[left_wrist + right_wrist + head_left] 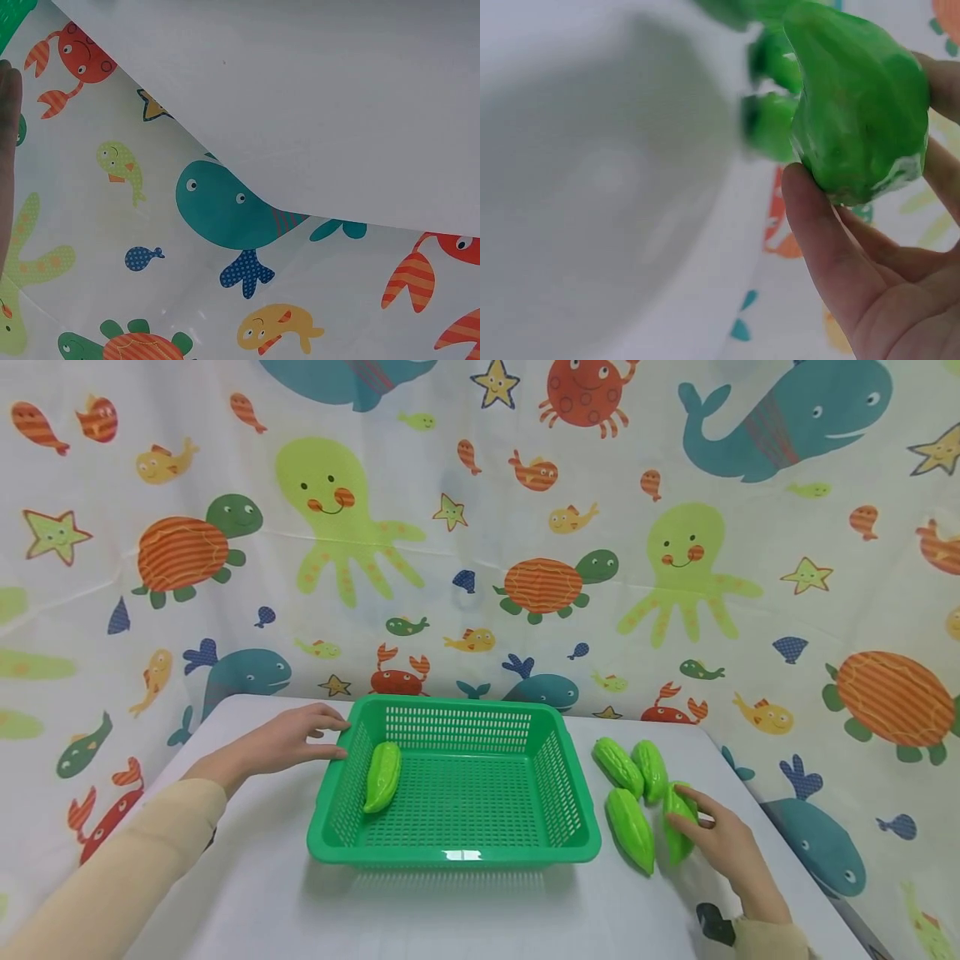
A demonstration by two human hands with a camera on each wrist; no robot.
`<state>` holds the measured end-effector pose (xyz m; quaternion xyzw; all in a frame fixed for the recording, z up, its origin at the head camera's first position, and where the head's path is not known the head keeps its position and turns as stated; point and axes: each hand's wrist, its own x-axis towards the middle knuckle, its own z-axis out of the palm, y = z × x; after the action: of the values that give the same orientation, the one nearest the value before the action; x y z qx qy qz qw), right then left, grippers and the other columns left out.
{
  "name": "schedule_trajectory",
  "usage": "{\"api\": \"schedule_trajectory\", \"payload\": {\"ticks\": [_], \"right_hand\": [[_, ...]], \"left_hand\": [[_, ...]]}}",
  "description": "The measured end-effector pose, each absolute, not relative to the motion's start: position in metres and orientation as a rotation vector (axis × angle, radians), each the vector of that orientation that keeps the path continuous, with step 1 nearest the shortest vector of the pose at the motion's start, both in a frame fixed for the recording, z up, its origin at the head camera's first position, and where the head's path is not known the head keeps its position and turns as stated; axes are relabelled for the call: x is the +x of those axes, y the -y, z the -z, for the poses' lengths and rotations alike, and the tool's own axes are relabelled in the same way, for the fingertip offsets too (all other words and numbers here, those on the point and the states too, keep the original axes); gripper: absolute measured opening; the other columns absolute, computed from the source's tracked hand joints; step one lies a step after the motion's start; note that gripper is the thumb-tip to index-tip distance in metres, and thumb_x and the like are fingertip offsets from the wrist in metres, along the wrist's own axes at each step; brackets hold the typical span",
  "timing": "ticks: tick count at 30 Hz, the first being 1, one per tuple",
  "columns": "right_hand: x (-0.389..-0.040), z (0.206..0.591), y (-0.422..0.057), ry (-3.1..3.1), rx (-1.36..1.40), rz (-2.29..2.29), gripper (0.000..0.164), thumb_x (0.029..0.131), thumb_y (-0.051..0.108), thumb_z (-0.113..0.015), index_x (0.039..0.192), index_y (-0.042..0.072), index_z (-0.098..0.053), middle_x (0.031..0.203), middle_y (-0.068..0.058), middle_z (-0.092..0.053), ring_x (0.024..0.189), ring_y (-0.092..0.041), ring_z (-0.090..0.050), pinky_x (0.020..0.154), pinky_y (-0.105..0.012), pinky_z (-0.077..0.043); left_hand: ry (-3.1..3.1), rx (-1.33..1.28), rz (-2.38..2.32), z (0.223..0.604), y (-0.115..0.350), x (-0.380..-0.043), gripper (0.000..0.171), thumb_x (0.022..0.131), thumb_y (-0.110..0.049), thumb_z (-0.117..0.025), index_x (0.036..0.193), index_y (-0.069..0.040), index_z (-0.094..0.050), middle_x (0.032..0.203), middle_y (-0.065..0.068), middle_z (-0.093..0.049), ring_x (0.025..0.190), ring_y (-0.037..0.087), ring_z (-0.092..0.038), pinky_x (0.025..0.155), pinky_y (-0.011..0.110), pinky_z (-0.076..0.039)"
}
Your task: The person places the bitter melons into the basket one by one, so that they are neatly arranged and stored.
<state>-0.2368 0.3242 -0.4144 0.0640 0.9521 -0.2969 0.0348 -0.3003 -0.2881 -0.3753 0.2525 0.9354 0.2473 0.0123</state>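
Observation:
A green plastic basket (457, 857) stands on the white table, with one bitter melon (383, 777) lying along its left side. My left hand (296, 743) is at the basket's left rim, thumb and fingertips touching it from outside; the left wrist view catches only a strip of this hand (9, 150). On the right, my right hand (723, 843) pinches a bitter melon (859, 105) between thumb and fingers. Beside it lie three more: one bitter melon (630, 829) nearest the basket, another bitter melon (618, 767) behind it, and a bitter melon (650, 770) at the back.
A cloth (480, 527) printed with sea animals hangs behind the white table (450, 927) and down past its sides. The table's right edge runs close beside my right hand. A dark object (714, 924) shows at the right wrist.

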Motion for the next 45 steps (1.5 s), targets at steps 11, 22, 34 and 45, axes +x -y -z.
{"api": "schedule_trajectory", "payload": {"ticks": [11,22,34,45], "right_hand": [[-0.253,0.372,-0.302,-3.034,0.053,1.013,0.073,0.094,0.053,-0.057,0.152,0.013,-0.036,0.152,-0.027,-0.032,0.128,-0.052,-0.043,0.091,-0.068,-0.044],[-0.269,0.337,-0.277,-3.044,-0.059,1.065,0.072,0.092,0.055,-0.059,0.152,0.02,-0.038,0.154,-0.024,-0.03,0.129,-0.049,-0.044,0.093,-0.068,-0.042],[-0.286,0.305,-0.235,-3.067,-0.279,1.102,0.066,0.092,0.051,-0.063,0.149,0.024,-0.043,0.149,-0.021,-0.041,0.129,-0.043,-0.047,0.095,-0.064,-0.043],[-0.303,0.3,-0.207,-3.017,-0.373,1.167,0.061,0.091,0.046,-0.066,0.146,0.027,-0.047,0.151,-0.01,-0.041,0.126,-0.038,-0.052,0.097,-0.059,-0.045]], "left_hand": [[-2.908,0.791,-0.767,0.374,0.287,-0.302,0.059,0.089,-0.041,-0.07,0.126,0.004,-0.062,0.125,0.019,-0.058,0.111,0.041,-0.059,0.088,0.052,-0.053],[-2.914,0.792,-0.766,0.375,0.288,-0.303,0.058,0.089,-0.04,-0.071,0.127,0.003,-0.062,0.124,0.019,-0.058,0.111,0.041,-0.058,0.088,0.052,-0.053],[-2.911,0.781,-0.777,0.377,0.289,-0.301,0.059,0.089,-0.041,-0.07,0.127,0.003,-0.062,0.125,0.018,-0.058,0.111,0.041,-0.059,0.089,0.053,-0.053],[-2.925,0.803,-0.779,0.378,0.289,-0.302,0.057,0.09,-0.039,-0.07,0.126,0.003,-0.062,0.124,0.018,-0.059,0.111,0.039,-0.058,0.089,0.052,-0.053]]}}
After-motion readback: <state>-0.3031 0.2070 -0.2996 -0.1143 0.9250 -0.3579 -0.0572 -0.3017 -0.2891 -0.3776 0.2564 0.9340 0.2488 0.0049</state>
